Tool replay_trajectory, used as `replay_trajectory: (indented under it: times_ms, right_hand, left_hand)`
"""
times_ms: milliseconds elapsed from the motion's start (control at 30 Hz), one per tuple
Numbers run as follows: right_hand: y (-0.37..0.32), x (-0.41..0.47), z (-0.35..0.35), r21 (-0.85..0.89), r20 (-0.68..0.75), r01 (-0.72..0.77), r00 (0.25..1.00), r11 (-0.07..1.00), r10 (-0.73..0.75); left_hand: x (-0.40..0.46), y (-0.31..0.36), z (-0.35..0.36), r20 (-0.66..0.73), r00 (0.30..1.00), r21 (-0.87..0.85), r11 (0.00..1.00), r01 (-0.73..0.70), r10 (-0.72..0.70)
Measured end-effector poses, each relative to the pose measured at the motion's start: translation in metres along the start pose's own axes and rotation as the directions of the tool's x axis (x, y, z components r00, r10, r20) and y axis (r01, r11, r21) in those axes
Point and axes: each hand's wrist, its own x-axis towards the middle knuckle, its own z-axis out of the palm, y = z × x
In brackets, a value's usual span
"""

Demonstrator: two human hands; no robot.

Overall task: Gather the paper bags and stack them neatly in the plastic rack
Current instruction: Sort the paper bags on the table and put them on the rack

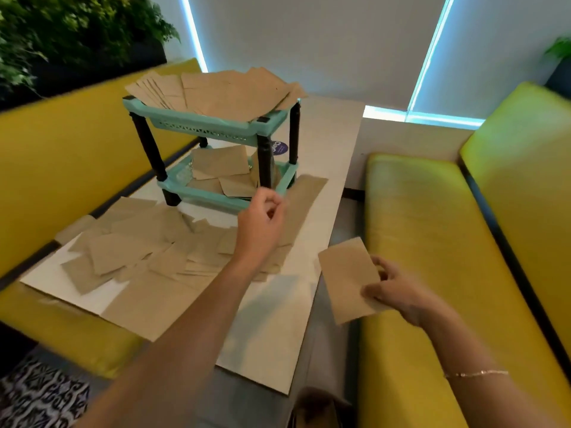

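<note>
1. Yellow seats [432,242] run along both sides of the white bench [324,143]; a green plant wall [61,32] is at upper left.
2. Plastic rack [216,125] stands on the far half of the bench: two teal trays on black posts.
3. Top tray holds a fanned, untidy layer of paper bags [216,91] overhanging its rim; the lower tray holds a few more bags [222,168], also askew.
4. Loose pile of bags [148,251] is scattered on the near bench in front of the rack, overlapping at random angles (a long brown strip [306,205] lies beside the rack's right foot).
5. Left hand [262,217] hovers over the pile just in front of the lower tray, fingers curled in; motion blur, cannot tell if it pinches anything.
6. Right hand [392,291] is off the bench's right edge, over the seat, pinching a single bag [346,279] by its right side, held flat and slightly tilted.
7. Thin bracelet [475,373] on the right wrist.
</note>
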Motion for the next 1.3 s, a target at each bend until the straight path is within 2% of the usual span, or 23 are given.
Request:
replay_trajectory:
  times_ms: [67,167,267,367,400,633,800,933,1000,1067,1167,1233,1300]
  right_hand:
    - [0.006,-0.001,-0.014,-0.097,0.021,-0.001,1.0,0.995,0.003]
    - [0.033,-0.002,-0.022,-0.313,0.057,-0.121,0.988,0.942,0.146]
    - [0.073,0.003,-0.013,-0.57,0.05,-0.189,0.963,0.799,0.264]
    - [0.116,0.012,0.011,-0.768,0.044,-0.159,0.953,0.62,0.299]
    - [0.132,0.016,0.02,-0.789,0.046,-0.147,0.954,0.596,0.297]
    - [0.212,0.029,0.084,-0.751,0.043,-0.178,0.948,0.636,0.316]
    - [0.231,0.041,0.109,-0.758,0.035,-0.194,0.941,0.623,0.336]
    - [0.233,0.05,0.113,-0.684,0.065,-0.211,0.936,0.698,0.347]
    - [0.221,0.055,0.105,-0.58,0.031,-0.235,0.95,0.78,0.31]
    - [0.2,0.06,0.088,-0.419,-0.071,-0.216,0.976,0.882,0.205]
    - [0.153,0.058,0.049,-0.201,-0.325,-0.048,0.945,0.978,-0.02]
    - [0.128,0.05,0.027,-0.281,-0.413,0.086,0.888,0.956,-0.201]
    - [0.11,0.042,0.012,-0.465,-0.332,0.157,0.881,0.871,-0.337]
  left_hand:
    - [-0.012,0.018,0.014,-0.008,1.0,-0.165,0.986,0.007,-0.009]
    - [-0.034,0.021,0.042,0.054,0.996,-0.298,0.951,0.087,-0.074]
    - [-0.055,0.006,0.066,0.136,0.982,-0.251,0.954,0.164,-0.133]
    - [-0.069,-0.011,0.081,0.204,0.959,-0.15,0.962,0.228,-0.195]
    - [-0.072,-0.017,0.085,0.228,0.951,-0.123,0.962,0.243,-0.21]
    - [-0.085,-0.039,0.097,0.291,0.919,-0.039,0.957,0.288,-0.265]
    - [-0.085,-0.045,0.096,0.3,0.913,-0.034,0.954,0.298,-0.274]
    - [-0.084,-0.048,0.095,0.319,0.906,-0.007,0.955,0.295,-0.278]
    - [-0.084,-0.048,0.096,0.332,0.9,0.008,0.955,0.295,-0.281]
    - [-0.085,-0.049,0.099,0.353,0.895,0.058,0.961,0.269,-0.272]
    - [-0.091,-0.052,0.105,0.403,0.886,0.188,0.968,0.164,-0.228]
    - [-0.096,-0.056,0.11,0.455,0.865,0.255,0.962,0.1,-0.211]
    - [-0.103,-0.06,0.115,0.521,0.823,0.303,0.95,0.068,-0.226]
